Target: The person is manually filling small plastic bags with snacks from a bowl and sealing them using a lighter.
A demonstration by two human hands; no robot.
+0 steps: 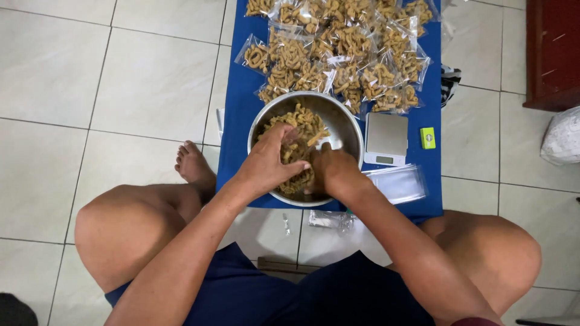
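A steel bowl [344, 124] of curly tan fried snacks [300, 118] sits on a blue cloth [237, 115] on the floor. My left hand [269, 162] reaches into the bowl with fingers curled around a clump of snacks. My right hand [335, 171] is also inside the bowl beside it, fingers bent down among the snacks; what it grips is hidden. Past the bowl lie several clear bags [338, 48] filled with the same snacks.
A small silver digital scale [386, 137] stands right of the bowl, with a small green box [428, 137] beside it. Empty clear plastic bags [402, 183] lie by my right wrist. My bare knees flank the cloth. A dark red cabinet [553, 54] stands at right.
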